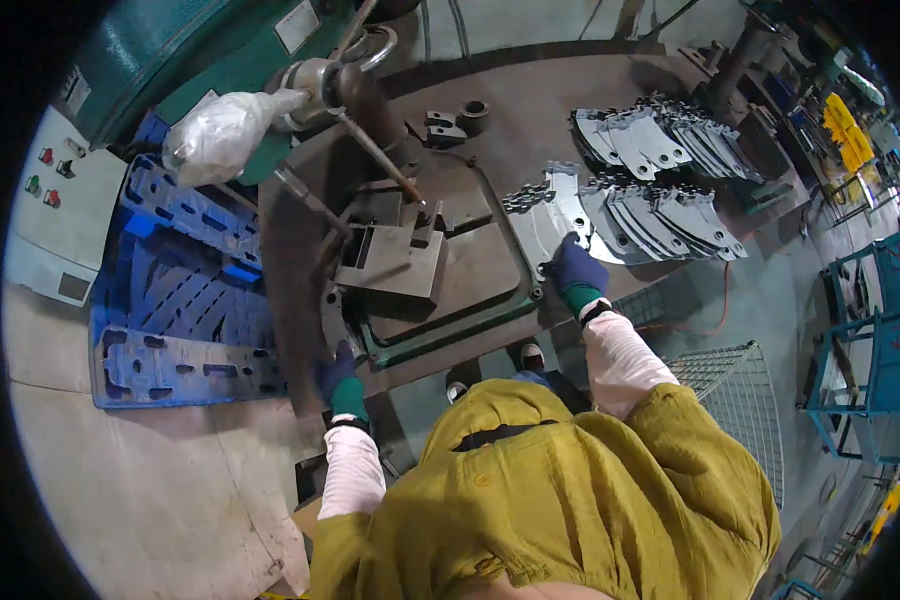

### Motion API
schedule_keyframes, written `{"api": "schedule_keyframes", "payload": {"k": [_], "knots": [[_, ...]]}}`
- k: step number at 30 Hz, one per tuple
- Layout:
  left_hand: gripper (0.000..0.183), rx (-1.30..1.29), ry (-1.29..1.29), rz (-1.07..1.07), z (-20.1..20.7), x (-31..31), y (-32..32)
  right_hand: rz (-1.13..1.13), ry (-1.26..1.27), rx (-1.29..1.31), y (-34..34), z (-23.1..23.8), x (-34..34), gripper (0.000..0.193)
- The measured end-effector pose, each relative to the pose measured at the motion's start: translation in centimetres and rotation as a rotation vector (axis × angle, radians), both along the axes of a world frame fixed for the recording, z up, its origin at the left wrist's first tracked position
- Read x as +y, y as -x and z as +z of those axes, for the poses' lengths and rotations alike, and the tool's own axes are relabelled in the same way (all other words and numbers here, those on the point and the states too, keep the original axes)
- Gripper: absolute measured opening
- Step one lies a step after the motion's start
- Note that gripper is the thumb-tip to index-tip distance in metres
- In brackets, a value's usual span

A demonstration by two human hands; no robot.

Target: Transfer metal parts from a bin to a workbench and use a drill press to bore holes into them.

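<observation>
My right hand (576, 266), in a dark blue glove with a green cuff, is closed on the near end of a flat silver metal plate (538, 228) with a toothed far edge. This plate lies at the left of a fanned row of similar plates (642, 222). My left hand (336, 376), gloved the same way, is low at the table's near left, its fingers partly hidden. It grips the near end of a narrow curved metal plate (333, 318). Between my hands, a steel block fixture (395, 268) sits on the machine's green-edged bed (450, 335).
A second fan of plates (630, 142) lies farther back. The drill-like machine head (320, 88), with lever handles and a plastic-wrapped part (225, 135), overhangs the bed. A blue pallet (185, 365) and control box (60, 210) stand left; a wire basket (740, 385) stands right.
</observation>
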State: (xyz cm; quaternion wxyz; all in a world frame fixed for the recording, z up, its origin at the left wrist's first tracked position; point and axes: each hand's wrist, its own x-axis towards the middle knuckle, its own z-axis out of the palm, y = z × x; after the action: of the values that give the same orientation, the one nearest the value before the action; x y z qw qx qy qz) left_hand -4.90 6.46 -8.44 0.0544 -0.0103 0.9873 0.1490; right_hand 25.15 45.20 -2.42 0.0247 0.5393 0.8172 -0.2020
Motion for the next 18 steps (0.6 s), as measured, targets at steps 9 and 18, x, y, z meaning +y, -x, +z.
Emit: {"api": "schedule_keyframes", "payload": {"k": [9, 18], "knots": [[0.093, 0.021, -0.23, 0.038, -0.7, -3.1, -3.6, 0.729, -0.388, 0.051, -1.3, 1.3, 0.8, 0.064], [0.077, -0.048, -0.646, -0.005, 1.7, -3.1, -4.4, 0.669, -0.117, -0.127, -2.4, 0.0, 5.3, 0.042]]}}
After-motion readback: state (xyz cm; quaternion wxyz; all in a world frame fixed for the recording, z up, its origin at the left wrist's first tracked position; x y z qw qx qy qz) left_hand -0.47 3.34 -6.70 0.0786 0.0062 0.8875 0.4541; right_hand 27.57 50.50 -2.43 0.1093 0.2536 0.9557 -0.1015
